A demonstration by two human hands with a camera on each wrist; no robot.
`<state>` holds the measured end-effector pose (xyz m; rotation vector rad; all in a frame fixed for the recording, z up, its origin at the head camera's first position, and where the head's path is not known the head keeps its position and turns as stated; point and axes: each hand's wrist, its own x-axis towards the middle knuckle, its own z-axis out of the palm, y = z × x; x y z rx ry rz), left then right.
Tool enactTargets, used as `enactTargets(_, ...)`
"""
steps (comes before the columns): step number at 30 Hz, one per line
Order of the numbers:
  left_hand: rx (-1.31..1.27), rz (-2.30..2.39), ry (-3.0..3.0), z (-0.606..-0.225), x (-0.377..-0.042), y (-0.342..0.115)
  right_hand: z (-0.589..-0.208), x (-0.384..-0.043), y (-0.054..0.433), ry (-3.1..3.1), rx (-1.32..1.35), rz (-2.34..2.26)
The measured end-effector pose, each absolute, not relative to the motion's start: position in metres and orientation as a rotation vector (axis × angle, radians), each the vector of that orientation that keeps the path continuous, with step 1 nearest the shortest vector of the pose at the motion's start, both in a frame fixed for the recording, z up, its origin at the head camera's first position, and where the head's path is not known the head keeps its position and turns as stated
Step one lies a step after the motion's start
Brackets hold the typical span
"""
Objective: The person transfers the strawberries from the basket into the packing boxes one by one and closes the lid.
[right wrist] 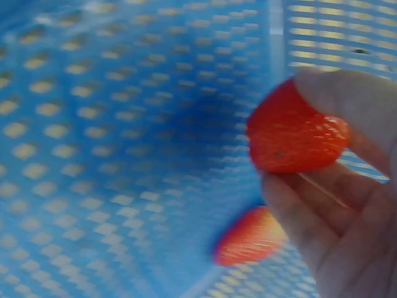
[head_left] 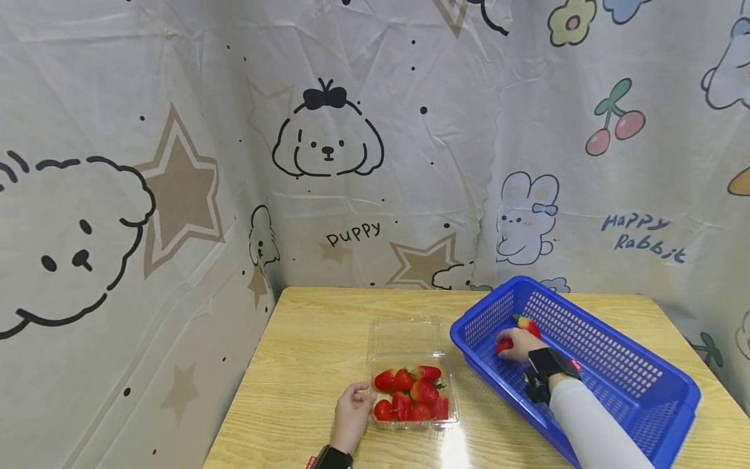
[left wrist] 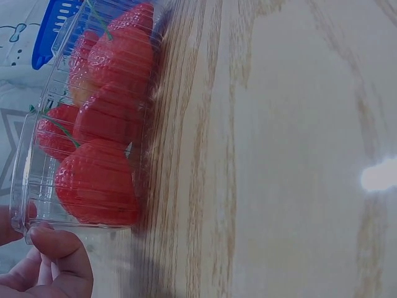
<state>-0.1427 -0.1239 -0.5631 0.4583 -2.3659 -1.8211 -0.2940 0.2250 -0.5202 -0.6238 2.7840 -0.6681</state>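
Note:
In the head view my right hand (head_left: 514, 344) is inside the blue basket (head_left: 621, 332), holding a strawberry (head_left: 502, 345). The right wrist view has this red strawberry (right wrist: 298, 133) pinched between thumb and fingertips above the mesh bottom. Another strawberry (right wrist: 251, 236) lies below it in the basket. My left hand (head_left: 353, 410) is at the left side of a clear plastic clamshell box (head_left: 372, 365). Seen from the left wrist, thumb and finger pinch the rim at a corner of the box. Several strawberries (left wrist: 99, 180) fill its bottom half.
The box's lid (head_left: 405, 335) is folded back, away from me, on the wooden table (head_left: 316, 332). Printed cloth (head_left: 375, 195) hangs behind the table and along the left side. The basket sits at an angle on the right, its raised rim close to the box.

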Motion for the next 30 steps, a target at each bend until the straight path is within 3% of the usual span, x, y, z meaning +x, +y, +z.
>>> enactTargets(9, 0.466, -1.801, -2.392, -0.564, -0.145, -0.125, -0.461, -0.295, 0.214, 2.859, -0.610, -0.724)
enactTargets(17, 0.476, -1.804, -2.381, -0.565, -0.144, -0.124, -0.425, -0.280, 0.181, 2.965, -0.946, -0.913)
enactTargets(23, 0.442, -1.833, -2.359, -0.565, -0.143, -0.125, -0.418, -0.267, 0.147, 2.968, -1.268, -1.063)
enactTargets(30, 0.439, -1.865, -2.339, -0.564, -0.143, -0.125, -0.436, -0.252, 0.109, 2.912, -1.558, -0.995)
